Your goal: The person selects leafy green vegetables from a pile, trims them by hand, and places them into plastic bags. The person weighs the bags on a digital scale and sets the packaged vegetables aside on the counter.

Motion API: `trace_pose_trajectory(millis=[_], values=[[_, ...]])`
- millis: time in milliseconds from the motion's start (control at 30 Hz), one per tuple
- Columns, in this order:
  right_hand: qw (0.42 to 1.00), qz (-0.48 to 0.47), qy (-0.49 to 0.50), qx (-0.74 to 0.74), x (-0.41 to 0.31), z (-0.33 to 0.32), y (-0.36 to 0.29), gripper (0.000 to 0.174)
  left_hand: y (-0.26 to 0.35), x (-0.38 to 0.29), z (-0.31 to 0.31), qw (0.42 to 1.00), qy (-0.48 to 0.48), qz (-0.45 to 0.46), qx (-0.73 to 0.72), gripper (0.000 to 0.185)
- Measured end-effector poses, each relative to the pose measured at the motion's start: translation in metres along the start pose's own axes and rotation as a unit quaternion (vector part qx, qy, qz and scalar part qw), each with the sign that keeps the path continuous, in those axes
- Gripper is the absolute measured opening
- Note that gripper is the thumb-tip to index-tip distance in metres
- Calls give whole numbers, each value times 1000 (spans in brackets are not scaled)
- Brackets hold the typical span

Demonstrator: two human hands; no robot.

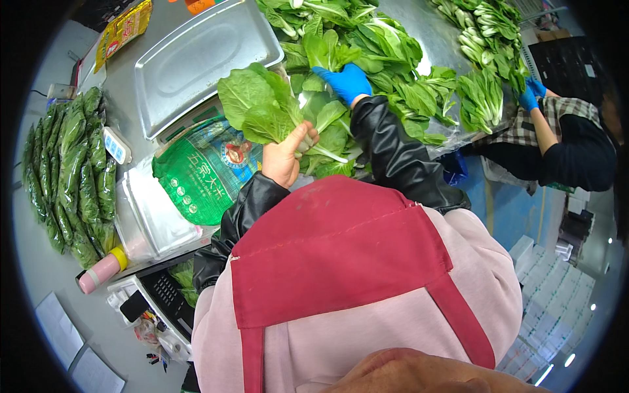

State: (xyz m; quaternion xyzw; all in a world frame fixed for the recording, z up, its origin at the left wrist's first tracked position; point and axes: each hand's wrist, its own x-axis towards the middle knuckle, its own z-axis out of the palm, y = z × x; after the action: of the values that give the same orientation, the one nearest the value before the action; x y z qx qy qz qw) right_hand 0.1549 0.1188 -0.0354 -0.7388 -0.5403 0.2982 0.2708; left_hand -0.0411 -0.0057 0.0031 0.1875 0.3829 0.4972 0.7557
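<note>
My left hand (289, 153) is bare and grips a small bunch of leafy greens (260, 105) by its pale stalks, with the broad leaves pointing up and away. To its right, my right hand (348, 83), in a blue glove, is closed around a leafy green (330, 49) at the near side of a heap of loose greens (388, 44); its fingertips are hidden. More leaves (334, 132) lie below and between both hands, partly over something clear and shiny. Beside my left hand lies a green printed rice sack (201, 172).
A metal tray (206, 64) sits on the steel table. Plastic-wrapped greens (73, 172), a power strip (117, 145) and a pink bottle (103, 270) are at left. At right, a co-worker's gloved hands (530, 96) are beside more piled greens (484, 44). White boxes (555, 294) are stacked behind.
</note>
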Motion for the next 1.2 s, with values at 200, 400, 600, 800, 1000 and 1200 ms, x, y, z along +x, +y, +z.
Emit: trace_pose_trajectory(millis=[200,400,600,800,1000,1200], values=[[989,-42,54,131,12,11,-1,35,4,2,-14,999,12,29,31,15],[977,-201,40,59,36,-90,-65,33,4,6,-13,998,50,32,29,14],[979,-193,-48,-53,108,-106,-100,27,0,9,-3,999,9,36,36,13],[893,-155,-97,-410,54,-38,-15,32,4,11,-13,998,63,-3,20,15],[947,-285,143,24,4,-101,-25,22,0,10,-9,998,50,10,27,15],[990,-94,77,-72,-25,-103,33,30,-3,11,-3,1000,6,-20,21,14]])
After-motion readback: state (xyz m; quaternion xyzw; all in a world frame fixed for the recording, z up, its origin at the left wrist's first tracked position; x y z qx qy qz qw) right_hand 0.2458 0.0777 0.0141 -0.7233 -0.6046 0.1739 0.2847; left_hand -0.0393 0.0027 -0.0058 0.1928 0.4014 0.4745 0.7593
